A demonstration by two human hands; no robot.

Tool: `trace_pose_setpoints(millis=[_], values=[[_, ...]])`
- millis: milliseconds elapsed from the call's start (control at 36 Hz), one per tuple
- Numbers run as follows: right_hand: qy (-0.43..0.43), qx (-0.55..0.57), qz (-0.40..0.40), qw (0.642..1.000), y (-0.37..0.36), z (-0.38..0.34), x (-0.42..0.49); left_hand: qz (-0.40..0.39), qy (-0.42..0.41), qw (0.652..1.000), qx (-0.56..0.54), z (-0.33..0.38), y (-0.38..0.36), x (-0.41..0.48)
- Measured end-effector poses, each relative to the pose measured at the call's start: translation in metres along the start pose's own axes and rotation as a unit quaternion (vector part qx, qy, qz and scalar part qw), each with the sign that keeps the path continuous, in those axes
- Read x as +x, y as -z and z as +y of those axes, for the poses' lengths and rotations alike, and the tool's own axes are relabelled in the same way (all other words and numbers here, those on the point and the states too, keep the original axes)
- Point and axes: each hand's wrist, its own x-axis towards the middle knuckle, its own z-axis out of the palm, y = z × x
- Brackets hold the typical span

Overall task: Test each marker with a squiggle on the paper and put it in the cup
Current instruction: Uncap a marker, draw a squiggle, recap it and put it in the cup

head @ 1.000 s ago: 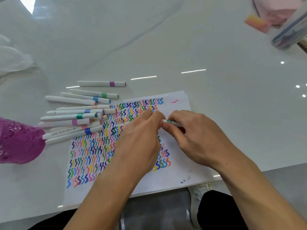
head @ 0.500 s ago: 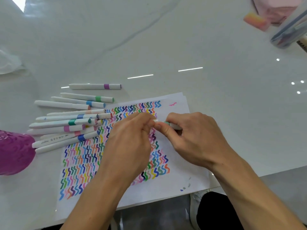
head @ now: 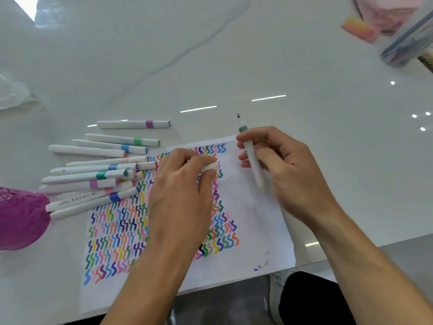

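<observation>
White worktop with squiggle-filled paper; purple cup cut off at left.
Fingers of right hand clamped on uncapped marker over paper's far right corner, long axis near-to-far, tip pointing away; left hand pinching half-hidden cap.

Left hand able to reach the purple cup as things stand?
Probably yes. The purple cup stands left of the left hand; only the low pile of markers lies between, easy to pass over. That hand holds a cap, though.

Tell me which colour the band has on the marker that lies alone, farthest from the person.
Purple: the band shows best in the head view.
</observation>
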Motion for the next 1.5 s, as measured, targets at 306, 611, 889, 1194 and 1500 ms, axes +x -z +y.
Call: trace_pose_setpoints(millis=[306, 611, 889, 1194, 1500], values=[[0.007, 0.015, 0.004, 1.0, -0.009, 0.014, 0.009, 0.006, -0.071, 0.997, 0.033, -0.005, -0.016, -0.004], [0.024, 0.06, 0.099, 0.993, -0.023, 0.026, 0.012, -0.05, -0.069, 0.995, 0.049, -0.001, -0.023, -0.007], [0.024, 0.036, 0.133, 0.99, -0.027, 0.03, 0.014, -0.075, -0.043, 0.996, 0.036, 0.002, -0.019, -0.004], [0.017, 0.014, 0.122, 0.992, -0.028, 0.031, 0.017, -0.07, -0.035, 0.997, 0.027, 0.002, -0.022, -0.003], [0.023, -0.009, 0.14, 0.99, -0.03, 0.031, 0.015, -0.059, -0.034, 0.997, 0.024, 0.0, -0.024, -0.004]])
